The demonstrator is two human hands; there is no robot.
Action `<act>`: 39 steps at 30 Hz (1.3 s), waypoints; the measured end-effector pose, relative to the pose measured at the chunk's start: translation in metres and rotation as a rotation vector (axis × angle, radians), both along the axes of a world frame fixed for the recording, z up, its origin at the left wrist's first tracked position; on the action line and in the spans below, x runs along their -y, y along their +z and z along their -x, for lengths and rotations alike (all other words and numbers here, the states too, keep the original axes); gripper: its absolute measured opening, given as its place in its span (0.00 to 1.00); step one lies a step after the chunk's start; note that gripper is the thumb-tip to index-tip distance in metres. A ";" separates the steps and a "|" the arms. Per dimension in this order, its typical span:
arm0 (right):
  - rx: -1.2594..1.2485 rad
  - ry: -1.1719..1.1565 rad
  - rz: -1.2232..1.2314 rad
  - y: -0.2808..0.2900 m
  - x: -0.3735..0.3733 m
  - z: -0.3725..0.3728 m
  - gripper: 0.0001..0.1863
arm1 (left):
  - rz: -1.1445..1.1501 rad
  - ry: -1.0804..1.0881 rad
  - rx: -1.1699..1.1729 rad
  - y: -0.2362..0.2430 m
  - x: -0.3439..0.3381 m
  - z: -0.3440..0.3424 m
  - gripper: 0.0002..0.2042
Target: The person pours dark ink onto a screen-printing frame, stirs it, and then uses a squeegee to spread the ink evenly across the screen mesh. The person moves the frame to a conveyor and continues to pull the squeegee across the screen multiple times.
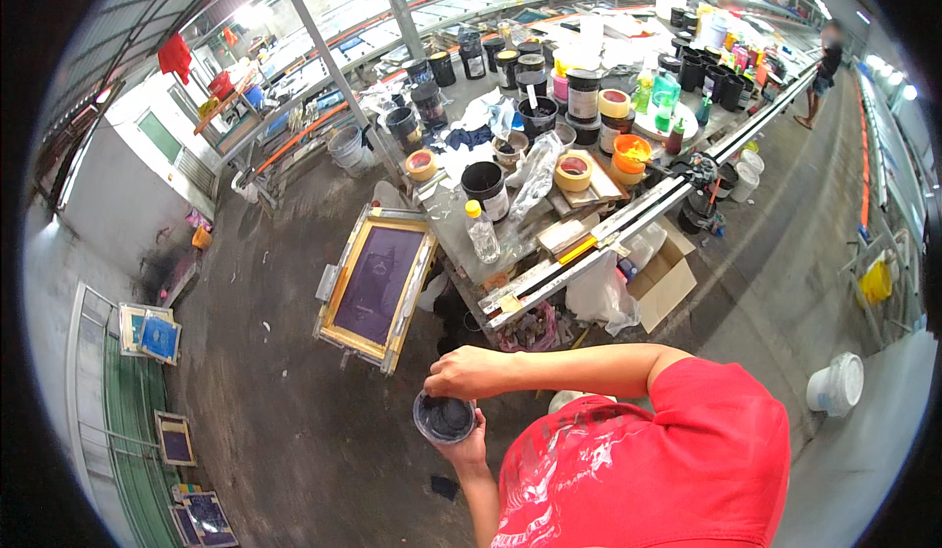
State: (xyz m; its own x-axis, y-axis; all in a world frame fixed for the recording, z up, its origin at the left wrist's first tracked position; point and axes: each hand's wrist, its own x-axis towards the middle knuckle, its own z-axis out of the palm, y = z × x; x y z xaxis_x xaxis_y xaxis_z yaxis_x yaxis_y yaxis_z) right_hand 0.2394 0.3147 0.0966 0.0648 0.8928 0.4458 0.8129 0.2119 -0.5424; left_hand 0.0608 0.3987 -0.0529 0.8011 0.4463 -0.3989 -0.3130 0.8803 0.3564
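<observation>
My left hand (464, 442) holds a round plastic tub (442, 413) of dark paste, its fingers wrapped round the side and underneath. My right hand (459, 371) is closed over the tub's rim, knuckles up; what it grips is hidden. Just beyond my hands a framed screen (376, 282) with purple mesh leans beside the cluttered worktable. A clear bottle (482, 237) with a yellow cap stands on the table's near corner, next to a large black pot (484, 198).
The table (461, 259) carries several pots, tape rolls and bottles. A cardboard box (659, 288) lies beneath it. A white bucket (834, 384) stands at the right, framed screens (158, 337) lean at the left wall, and a person (822, 82) stands in the far aisle.
</observation>
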 end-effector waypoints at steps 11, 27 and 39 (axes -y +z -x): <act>-0.100 0.067 0.030 -0.002 0.004 0.008 0.10 | -0.030 0.025 -0.065 0.011 0.004 -0.007 0.24; -0.124 0.120 -0.023 0.004 -0.003 0.008 0.10 | 0.034 -0.013 -0.016 0.017 -0.001 0.000 0.26; -0.098 0.161 0.092 0.008 -0.005 0.008 0.14 | 0.041 0.030 -0.087 0.003 -0.008 0.002 0.29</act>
